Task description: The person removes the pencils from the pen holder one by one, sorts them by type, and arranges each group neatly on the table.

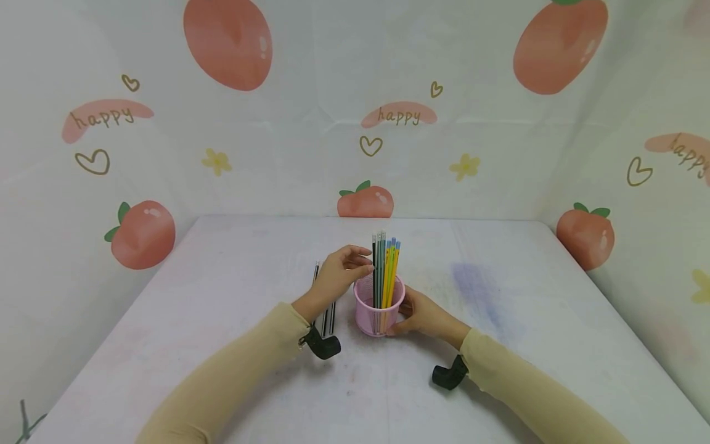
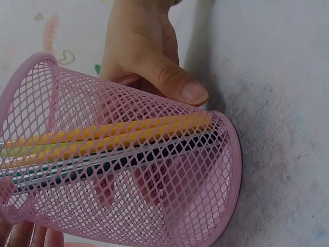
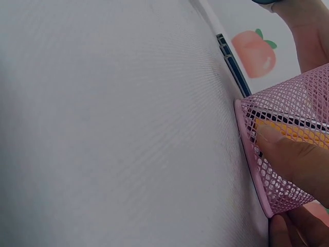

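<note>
A pink mesh pencil cup (image 1: 363, 317) stands upright on the table. Several yellow pencils (image 1: 392, 271) with blue ends and several dark pencils (image 1: 379, 271) lean inside it. My right hand (image 1: 429, 317) grips the cup low on its right side, thumb (image 3: 288, 154) in front and fingers around the back. At the cup's upper left, my left hand (image 1: 337, 274) has its fingers parted beside the black pencil; whether they touch it is hard to see. In the left wrist view, left fingertips (image 2: 38, 236) show at the cup's rim.
More dark pencils (image 1: 328, 320) lie on the white table (image 1: 249, 259) left of the cup, partly hidden by the left hand and wrist. A white backdrop (image 1: 310, 148) with printed fruit rises behind the table. Black wrist cameras (image 1: 323, 345) hang below both sleeves.
</note>
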Available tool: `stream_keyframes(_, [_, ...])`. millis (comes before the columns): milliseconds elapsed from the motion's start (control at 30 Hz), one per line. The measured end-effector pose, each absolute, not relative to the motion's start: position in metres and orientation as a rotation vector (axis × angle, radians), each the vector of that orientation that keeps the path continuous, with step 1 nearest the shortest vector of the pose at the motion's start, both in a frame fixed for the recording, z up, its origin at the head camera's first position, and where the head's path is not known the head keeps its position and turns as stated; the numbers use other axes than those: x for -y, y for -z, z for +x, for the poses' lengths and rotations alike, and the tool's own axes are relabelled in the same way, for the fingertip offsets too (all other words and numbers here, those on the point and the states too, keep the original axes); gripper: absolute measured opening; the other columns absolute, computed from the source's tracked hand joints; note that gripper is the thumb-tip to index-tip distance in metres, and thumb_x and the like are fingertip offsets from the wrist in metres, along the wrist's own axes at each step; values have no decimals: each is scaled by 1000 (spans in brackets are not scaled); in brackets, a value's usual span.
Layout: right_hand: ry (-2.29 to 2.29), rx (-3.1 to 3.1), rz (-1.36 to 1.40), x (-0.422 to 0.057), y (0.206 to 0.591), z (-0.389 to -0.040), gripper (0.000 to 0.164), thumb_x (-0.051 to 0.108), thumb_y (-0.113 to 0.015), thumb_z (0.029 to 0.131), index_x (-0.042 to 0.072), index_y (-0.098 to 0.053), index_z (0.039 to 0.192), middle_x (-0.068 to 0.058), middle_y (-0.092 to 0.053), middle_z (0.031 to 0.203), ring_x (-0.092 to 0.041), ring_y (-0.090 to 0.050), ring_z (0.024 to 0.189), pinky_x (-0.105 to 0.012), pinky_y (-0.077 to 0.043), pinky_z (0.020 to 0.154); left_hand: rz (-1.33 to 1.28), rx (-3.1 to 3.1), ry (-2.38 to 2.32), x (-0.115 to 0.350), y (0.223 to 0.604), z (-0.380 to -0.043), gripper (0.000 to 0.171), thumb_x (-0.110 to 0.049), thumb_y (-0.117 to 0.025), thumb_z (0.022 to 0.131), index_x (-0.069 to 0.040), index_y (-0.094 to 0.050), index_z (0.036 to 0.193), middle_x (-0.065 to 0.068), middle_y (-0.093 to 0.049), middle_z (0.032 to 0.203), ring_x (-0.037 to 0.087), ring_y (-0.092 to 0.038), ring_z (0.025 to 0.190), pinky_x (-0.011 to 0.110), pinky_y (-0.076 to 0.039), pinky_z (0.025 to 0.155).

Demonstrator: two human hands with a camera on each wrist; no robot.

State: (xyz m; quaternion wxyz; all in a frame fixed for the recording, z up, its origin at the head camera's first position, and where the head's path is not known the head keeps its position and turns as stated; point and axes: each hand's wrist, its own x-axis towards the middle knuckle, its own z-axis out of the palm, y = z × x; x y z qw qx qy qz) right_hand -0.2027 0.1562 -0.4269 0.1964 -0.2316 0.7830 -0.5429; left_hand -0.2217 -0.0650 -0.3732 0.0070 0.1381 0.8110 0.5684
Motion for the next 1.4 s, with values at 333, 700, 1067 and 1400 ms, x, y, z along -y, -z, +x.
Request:
stream_keyframes(333, [1513, -2196, -654, -157, 427, -204, 100, 5, -84, 73, 2, -22, 152, -19, -43, 147, -37, -43, 134, -49, -33, 113, 389, -2537, -1761, 59, 374, -221, 30, -17, -70, 89, -9, -62, 117, 9, -69, 106, 20, -64, 95, 31, -56, 82])
stream_keyframes(700, [1527, -2188, -660, -155, 426, -204, 98, 3, -83, 73, 0, -24, 151, -20, -43, 147, -38, -43, 134, -49, -33, 113, 385, -2545, -1779, 57, 377, -219, 27, -15, -70, 89, -9, -63, 114, 7, -69, 103, 18, -63, 94, 30, -55, 81])
stream_keyframes(1067, [1520, -2196, -669, -156, 426, -204, 102, 4, -84, 73, 2, -20, 153, -19, -40, 149, -37, -41, 136, -49, -33, 113, 404, -2503, -1838, 55, 376, -219, 25, -11, -71, 88, -6, -63, 111, 8, -67, 103, 18, -63, 94, 29, -55, 82])
stream_keyframes(1400, [1524, -2182, -624, -156, 427, -204, 103, 5, -85, 71, 7, -22, 153, -16, -39, 151, -36, -40, 137, -48, -32, 114, 391, -2482, -1903, 55, 371, -220, 24, -6, -69, 88, -2, -62, 110, 12, -67, 105, 20, -63, 97, 30, -55, 87])
